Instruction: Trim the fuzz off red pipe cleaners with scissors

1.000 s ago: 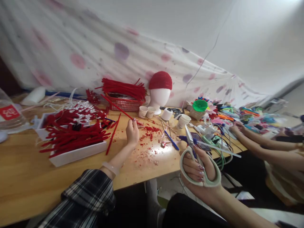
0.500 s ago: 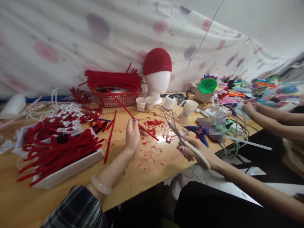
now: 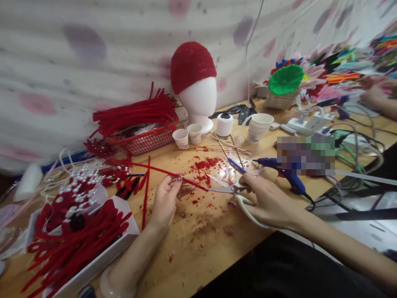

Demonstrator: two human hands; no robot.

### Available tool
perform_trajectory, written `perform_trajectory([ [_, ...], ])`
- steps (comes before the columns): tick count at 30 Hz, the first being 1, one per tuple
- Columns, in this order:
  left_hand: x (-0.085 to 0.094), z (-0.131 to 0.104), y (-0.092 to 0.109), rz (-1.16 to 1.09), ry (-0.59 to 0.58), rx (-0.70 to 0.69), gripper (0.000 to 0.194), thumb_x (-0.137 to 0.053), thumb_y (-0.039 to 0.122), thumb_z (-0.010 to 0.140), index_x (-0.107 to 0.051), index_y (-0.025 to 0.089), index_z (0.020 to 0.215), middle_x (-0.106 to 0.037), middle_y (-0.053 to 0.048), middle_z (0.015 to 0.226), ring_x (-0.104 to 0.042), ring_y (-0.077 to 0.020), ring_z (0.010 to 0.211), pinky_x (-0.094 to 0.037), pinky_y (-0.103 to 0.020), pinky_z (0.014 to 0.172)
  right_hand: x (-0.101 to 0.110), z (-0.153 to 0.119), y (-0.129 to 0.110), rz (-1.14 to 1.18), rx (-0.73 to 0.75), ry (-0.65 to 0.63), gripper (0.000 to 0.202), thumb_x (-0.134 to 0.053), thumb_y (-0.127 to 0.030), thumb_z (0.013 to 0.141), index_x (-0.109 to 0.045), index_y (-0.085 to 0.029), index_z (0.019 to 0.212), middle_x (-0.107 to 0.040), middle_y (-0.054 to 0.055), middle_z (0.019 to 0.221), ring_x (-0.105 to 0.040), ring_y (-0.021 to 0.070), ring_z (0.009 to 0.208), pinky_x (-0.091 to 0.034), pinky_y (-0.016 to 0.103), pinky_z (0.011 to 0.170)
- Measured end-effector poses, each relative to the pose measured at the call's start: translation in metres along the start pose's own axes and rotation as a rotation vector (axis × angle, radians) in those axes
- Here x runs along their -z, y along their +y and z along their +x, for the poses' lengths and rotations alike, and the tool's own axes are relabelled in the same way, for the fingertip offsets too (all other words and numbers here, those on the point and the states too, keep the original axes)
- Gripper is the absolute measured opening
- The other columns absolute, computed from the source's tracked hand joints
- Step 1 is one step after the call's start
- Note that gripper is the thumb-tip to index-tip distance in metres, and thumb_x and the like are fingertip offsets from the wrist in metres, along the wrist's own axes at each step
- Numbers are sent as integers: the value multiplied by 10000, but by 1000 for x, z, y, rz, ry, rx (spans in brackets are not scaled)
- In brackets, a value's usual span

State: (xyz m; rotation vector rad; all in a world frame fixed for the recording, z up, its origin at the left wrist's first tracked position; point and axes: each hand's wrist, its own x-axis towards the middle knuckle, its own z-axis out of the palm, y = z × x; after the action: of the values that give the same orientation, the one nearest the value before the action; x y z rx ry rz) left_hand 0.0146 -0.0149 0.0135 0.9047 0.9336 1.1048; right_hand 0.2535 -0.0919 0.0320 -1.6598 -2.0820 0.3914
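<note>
My left hand (image 3: 166, 198) pinches a long red pipe cleaner (image 3: 154, 169) between thumb and fingers, held slanting over the table. In my right hand (image 3: 266, 198) is a pair of scissors (image 3: 223, 189) with pale handles, its blades spread apart. The lower blade reaches the right end of the pipe cleaner; whether they touch I cannot tell. Red fuzz clippings (image 3: 204, 164) lie scattered beneath both hands. Another red pipe cleaner (image 3: 145, 196) rests on the table to the left of my left hand.
A red basket (image 3: 145, 142) of pipe cleaners stands behind, beside a white foam head (image 3: 200, 97) with a red cap. Paper cups (image 3: 180, 138), a thread spool (image 3: 223, 125) and a blue glue gun (image 3: 287, 167) are nearby. At left is a white box (image 3: 124, 236). Another person's hand (image 3: 376, 93) shows far right.
The scissors have swung from pointing up and away to pointing left at the pipe cleaner's end. The pipe cleaner lies at a flatter slant. The view has tilted and moved closer.
</note>
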Motion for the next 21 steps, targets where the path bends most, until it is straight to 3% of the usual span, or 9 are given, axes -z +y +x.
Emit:
perform_trajectory([
  [7, 2, 0, -13, -45, 30, 51, 211, -638, 357, 795, -543, 178, 852, -728, -39, 808, -714, -195, 749, -549, -334, 744, -22, 19, -3, -113, 64, -69, 221, -538, -402, 818, -442, -206, 848, -569, 39, 784, -512, 172, 693, -332, 285, 592],
  [12, 9, 8, -15, 1, 124, 47, 182, -642, 329, 805, -559, 177, 862, -722, -27, 834, -705, -163, 751, -542, -296, 742, -33, 24, 5, -231, 97, -74, 187, -546, -358, 799, -440, -215, 858, -544, 9, 713, -487, 164, 633, -294, 276, 558],
  [21, 16, 13, -20, 93, 200, 30, 245, -733, 272, 735, -555, 186, 880, -723, -2, 765, -690, -149, 818, -528, -289, 800, -36, 23, 13, -255, 183, 42, 146, -523, -329, 801, -455, -203, 828, -502, 4, 662, -459, 142, 568, -304, 256, 529],
])
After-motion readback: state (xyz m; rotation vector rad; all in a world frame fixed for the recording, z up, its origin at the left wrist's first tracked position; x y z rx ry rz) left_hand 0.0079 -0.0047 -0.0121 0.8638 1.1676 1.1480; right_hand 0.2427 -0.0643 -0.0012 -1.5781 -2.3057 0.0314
